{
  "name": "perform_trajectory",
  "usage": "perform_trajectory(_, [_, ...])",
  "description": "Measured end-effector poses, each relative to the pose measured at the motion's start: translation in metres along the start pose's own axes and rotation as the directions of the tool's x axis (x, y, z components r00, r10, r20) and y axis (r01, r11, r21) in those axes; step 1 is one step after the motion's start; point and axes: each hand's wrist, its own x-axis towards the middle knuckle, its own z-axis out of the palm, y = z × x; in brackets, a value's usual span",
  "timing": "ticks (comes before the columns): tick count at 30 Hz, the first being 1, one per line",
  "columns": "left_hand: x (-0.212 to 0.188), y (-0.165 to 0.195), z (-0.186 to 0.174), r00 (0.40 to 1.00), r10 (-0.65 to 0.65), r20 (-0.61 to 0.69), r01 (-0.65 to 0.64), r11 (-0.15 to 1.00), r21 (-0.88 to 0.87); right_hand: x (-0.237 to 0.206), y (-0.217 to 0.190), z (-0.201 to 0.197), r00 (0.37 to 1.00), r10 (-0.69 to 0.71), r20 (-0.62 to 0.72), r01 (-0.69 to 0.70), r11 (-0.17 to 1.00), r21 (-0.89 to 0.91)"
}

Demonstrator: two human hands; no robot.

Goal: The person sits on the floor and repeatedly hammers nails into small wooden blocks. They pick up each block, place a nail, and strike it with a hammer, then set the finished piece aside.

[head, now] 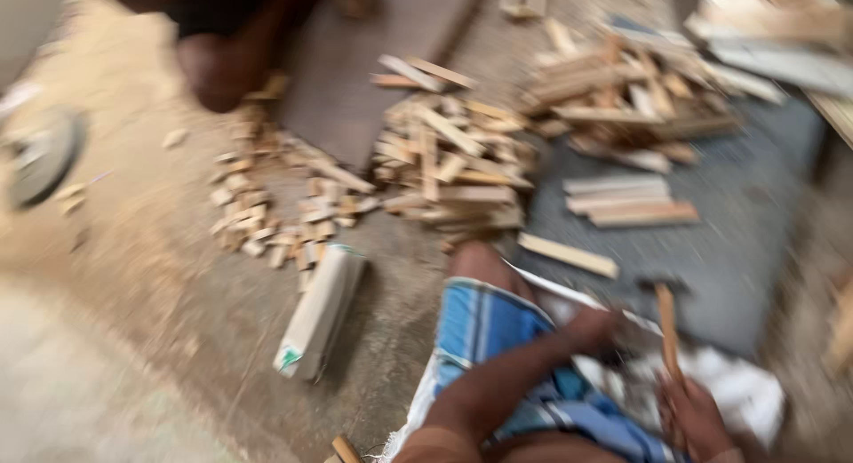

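Right hand [697,419] clamped around a wooden hammer handle [668,334], head up beside the grey mat [755,223]. Left hand [591,328] rests on white sacking [737,387]; too blurred to tell its grip. Bare sawdust floor [133,276] opens leftward past a wrapped block [320,312]. Beyond, heaped wood offcuts [453,165] crowd the mat's edge.
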Motion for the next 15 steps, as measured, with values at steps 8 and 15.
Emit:
perform_trajectory(8, [0.037,-0.045,-0.014,0.75,-0.016,-0.661,-0.212,0.941,-0.263,-0.023,0.001,-0.008,0.985,0.172,-0.008,-0.169,0.975,0.142])
perform_trajectory(15, [0.05,-0.05,-0.012,0.79,0.0,-0.613,-0.087,0.99,-0.113,-0.02,0.013,0.0,0.99,0.086,-0.114,-0.088,0.996,-0.009])
